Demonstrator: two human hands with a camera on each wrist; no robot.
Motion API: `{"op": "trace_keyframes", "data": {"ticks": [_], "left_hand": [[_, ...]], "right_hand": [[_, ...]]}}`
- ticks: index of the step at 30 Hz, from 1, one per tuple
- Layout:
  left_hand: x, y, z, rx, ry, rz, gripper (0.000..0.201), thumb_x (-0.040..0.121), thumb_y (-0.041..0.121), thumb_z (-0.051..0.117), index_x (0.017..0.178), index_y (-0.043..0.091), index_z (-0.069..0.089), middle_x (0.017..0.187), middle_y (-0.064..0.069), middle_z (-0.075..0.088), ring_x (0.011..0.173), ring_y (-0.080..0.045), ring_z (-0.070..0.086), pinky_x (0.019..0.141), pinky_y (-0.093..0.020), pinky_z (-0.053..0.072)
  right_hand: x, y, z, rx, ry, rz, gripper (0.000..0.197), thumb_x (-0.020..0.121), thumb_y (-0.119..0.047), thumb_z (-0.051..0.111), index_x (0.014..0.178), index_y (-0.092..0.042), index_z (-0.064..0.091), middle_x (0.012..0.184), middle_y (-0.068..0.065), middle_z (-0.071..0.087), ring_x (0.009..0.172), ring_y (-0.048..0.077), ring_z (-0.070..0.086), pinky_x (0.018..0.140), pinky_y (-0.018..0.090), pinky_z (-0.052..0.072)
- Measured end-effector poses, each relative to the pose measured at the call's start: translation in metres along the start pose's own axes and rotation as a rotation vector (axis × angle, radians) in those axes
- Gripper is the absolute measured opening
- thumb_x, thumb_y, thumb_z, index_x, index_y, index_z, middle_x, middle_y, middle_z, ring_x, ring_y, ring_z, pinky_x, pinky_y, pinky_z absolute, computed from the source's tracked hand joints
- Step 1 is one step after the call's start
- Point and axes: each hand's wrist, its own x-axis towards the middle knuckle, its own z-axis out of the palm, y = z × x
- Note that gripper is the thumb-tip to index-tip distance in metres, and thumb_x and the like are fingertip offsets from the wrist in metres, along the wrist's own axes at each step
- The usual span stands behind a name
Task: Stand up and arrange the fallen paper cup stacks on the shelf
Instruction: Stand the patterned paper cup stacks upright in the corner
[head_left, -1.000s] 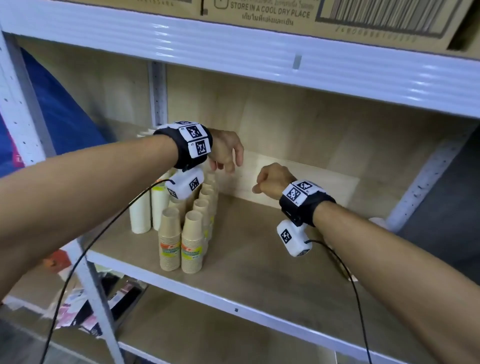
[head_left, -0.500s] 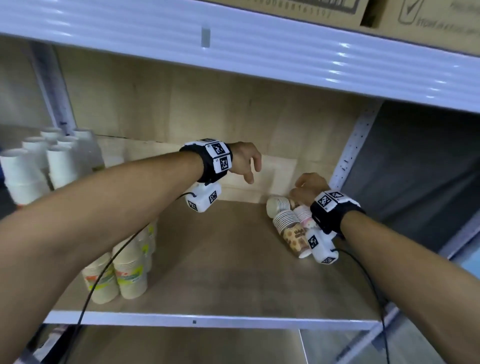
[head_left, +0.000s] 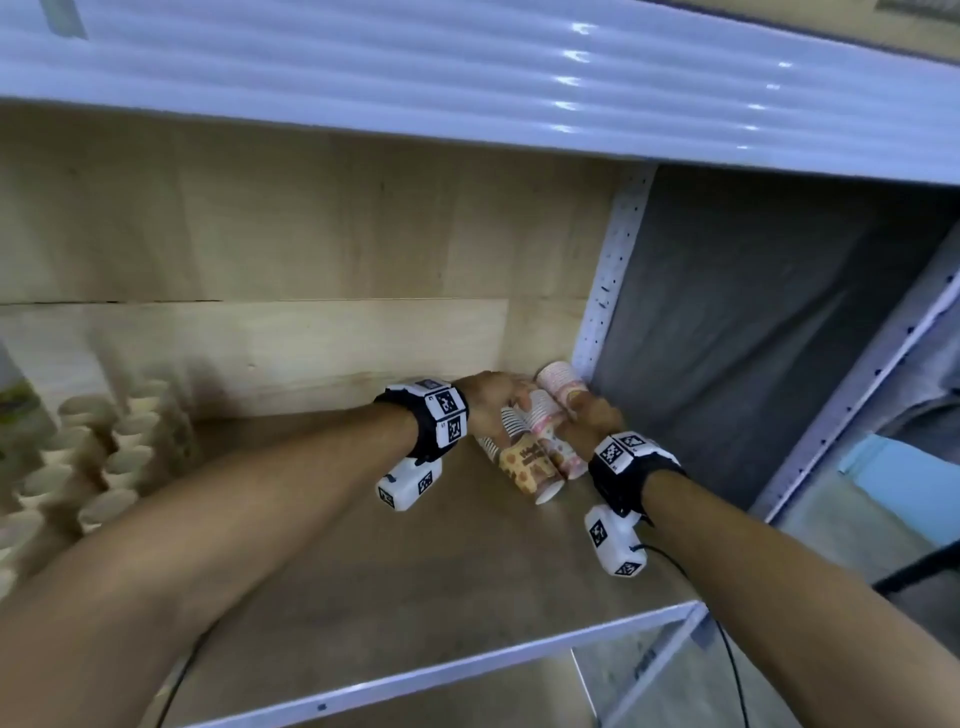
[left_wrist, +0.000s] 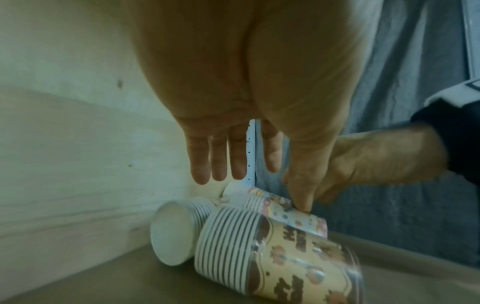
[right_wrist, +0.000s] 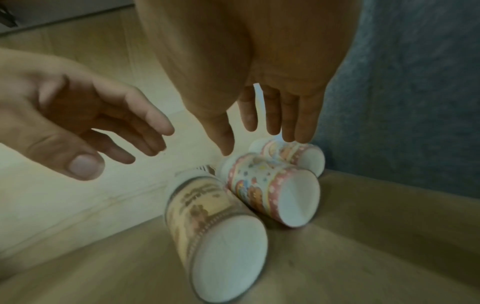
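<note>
Several fallen paper cup stacks lie on their sides in the back right corner of the shelf (head_left: 363, 597). A tan brown-printed stack (head_left: 527, 465) (left_wrist: 298, 263) (right_wrist: 207, 209) is nearest. A pink patterned stack (head_left: 553, 441) (right_wrist: 259, 185) lies beside it, another pink stack (head_left: 558, 382) (right_wrist: 293, 153) behind, and a white-bottomed stack (left_wrist: 174, 232) to the left. My left hand (head_left: 496, 402) hovers over them with straight fingers (left_wrist: 219, 164); its thumb tip reaches the pink stack, contact unclear. My right hand (head_left: 589, 421) (right_wrist: 237, 142) hangs open just above the pink stacks, holding nothing.
Upright beige cup stacks (head_left: 104, 452) stand in rows at the shelf's left. A perforated white post (head_left: 608, 291) and grey cloth (head_left: 753, 338) close the right side. The wooden back panel (head_left: 311, 338) is right behind the cups, and the upper shelf beam (head_left: 467, 78) hangs overhead.
The view has swung right from the upright stacks. Both hands have moved down into the back right corner, the left travelling right, and now sit over the fallen stacks.
</note>
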Motion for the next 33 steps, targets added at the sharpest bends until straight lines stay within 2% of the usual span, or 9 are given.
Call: {"op": "trace_keyframes", "data": {"ticks": [2,4,6,8,11,18,21,26,33], "left_hand": [[0.009,0.003,0.012,0.028,-0.011,0.013,0.059,0.078,0.02,0.08,0.132,0.022,0.055,0.137,-0.005,0.047,0.122,-0.023,0.048,0.092,-0.024,0.041],[0.016,0.005,0.021,0.057,-0.024,0.024,0.058,0.079,0.023,0.08,0.131,0.024,0.054,0.132,-0.006,0.047,0.12,-0.024,0.048,0.094,-0.028,0.043],[0.021,0.006,0.03,0.079,-0.04,0.029,0.059,0.079,0.027,0.079,0.132,0.025,0.054,0.129,-0.007,0.048,0.118,-0.025,0.048,0.094,-0.031,0.043],[0.027,0.006,0.038,0.095,-0.051,0.059,0.061,0.076,0.032,0.081,0.13,0.025,0.056,0.125,-0.006,0.052,0.114,-0.024,0.049,0.089,-0.03,0.043],[0.034,0.004,0.049,0.143,-0.059,0.102,0.065,0.07,0.039,0.083,0.129,0.028,0.058,0.121,-0.003,0.054,0.111,-0.021,0.049,0.09,-0.029,0.04],[0.046,-0.001,0.058,0.317,-0.081,0.147,0.071,0.072,0.038,0.079,0.137,0.035,0.049,0.133,0.0,0.047,0.124,-0.022,0.042,0.108,-0.038,0.033],[0.049,0.0,0.062,0.422,-0.096,0.144,0.078,0.07,0.037,0.08,0.139,0.036,0.044,0.137,0.0,0.043,0.128,-0.024,0.038,0.108,-0.043,0.031],[0.053,0.003,0.066,0.578,-0.096,0.139,0.082,0.069,0.041,0.08,0.14,0.037,0.039,0.137,-0.002,0.039,0.129,-0.028,0.035,0.105,-0.051,0.032],[0.051,-0.001,0.063,0.518,-0.1,0.11,0.082,0.067,0.041,0.081,0.138,0.04,0.04,0.135,-0.001,0.038,0.127,-0.028,0.035,0.101,-0.052,0.034]], "right_hand": [[0.005,0.011,0.006,0.018,0.007,0.006,0.07,0.075,-0.076,0.043,0.133,-0.038,0.049,0.141,-0.001,0.05,0.125,0.026,0.051,0.108,0.033,0.034],[0.004,0.016,0.007,0.032,-0.01,-0.017,0.068,0.082,-0.061,0.051,0.141,-0.028,0.046,0.148,0.006,0.046,0.133,0.028,0.046,0.111,0.031,0.03],[0.004,0.022,0.008,0.091,0.005,-0.083,0.054,0.089,-0.044,0.061,0.14,-0.03,0.048,0.145,-0.003,0.046,0.133,0.021,0.044,0.106,0.02,0.026],[0.004,0.029,0.011,0.157,0.027,-0.104,0.05,0.089,-0.042,0.064,0.137,-0.035,0.051,0.135,-0.011,0.05,0.124,0.012,0.047,0.102,0.018,0.027],[0.012,0.04,0.018,0.128,0.004,0.01,0.049,0.087,-0.035,0.065,0.134,-0.02,0.056,0.133,0.005,0.058,0.119,0.026,0.055,0.097,0.027,0.037],[0.031,0.065,0.037,-0.02,-0.029,0.055,0.071,0.072,-0.06,0.062,0.134,-0.03,0.045,0.139,0.004,0.051,0.123,0.03,0.052,0.106,0.045,0.041],[0.034,0.07,0.042,-0.011,-0.007,0.039,0.072,0.074,-0.066,0.052,0.134,-0.027,0.046,0.14,0.003,0.05,0.126,0.029,0.05,0.108,0.044,0.038],[0.029,0.067,0.039,0.028,0.004,-0.01,0.063,0.084,-0.048,0.062,0.137,-0.018,0.047,0.14,0.008,0.05,0.127,0.03,0.048,0.108,0.04,0.037],[0.022,0.065,0.034,0.047,-0.013,-0.001,0.053,0.092,-0.036,0.062,0.137,-0.013,0.047,0.14,0.009,0.05,0.127,0.028,0.048,0.104,0.03,0.033]]}}
